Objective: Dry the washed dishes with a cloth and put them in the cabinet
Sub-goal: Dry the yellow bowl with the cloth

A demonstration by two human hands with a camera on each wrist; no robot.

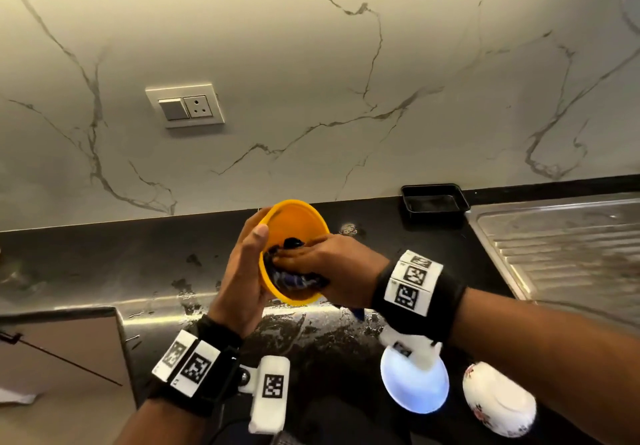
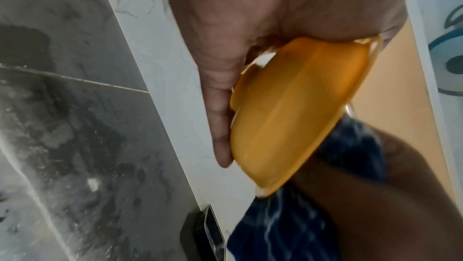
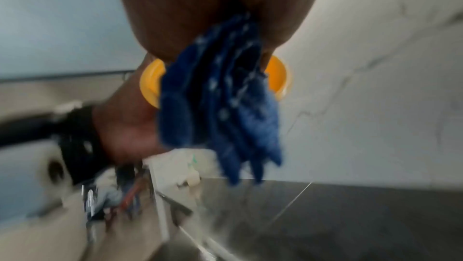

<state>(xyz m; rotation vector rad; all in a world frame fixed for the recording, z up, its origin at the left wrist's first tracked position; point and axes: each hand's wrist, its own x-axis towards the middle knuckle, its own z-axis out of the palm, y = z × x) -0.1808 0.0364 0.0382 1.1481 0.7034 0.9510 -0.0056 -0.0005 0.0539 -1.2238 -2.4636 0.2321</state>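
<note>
A: The left hand point(image 1: 242, 271) grips a yellow bowl point(image 1: 294, 222) by its rim and outer wall, thumb up along the edge, tilting the opening toward the right hand point(image 1: 332, 268), above the dark bench point(image 1: 104, 254).

B: And the right one?

A: It presses a bunched blue cloth point(image 1: 294, 280) into the bowl, fingers curled over the fabric. The tilt seems meant to let the cloth reach the inside wall; the left hand's hold braces the bowl against the rubbing.

B: What lies further out?

A: Near the body, two more bowls sit upside down on the bench: a white bowl point(image 1: 415, 389) and, just beside it, a flowered bowl point(image 1: 498, 399), probably waiting their turn. A black tray point(image 1: 434, 202) stands by the marble wall, next to the steel draining board point(image 1: 561, 243).

B: What can't be made out?

A: The cabinet itself isn't clearly identifiable; a pale panel at the lower left may be a door. The right fingertips are buried in cloth, the right wrist view is blurred, and whether the bowl is dry yet cannot be told.
</note>
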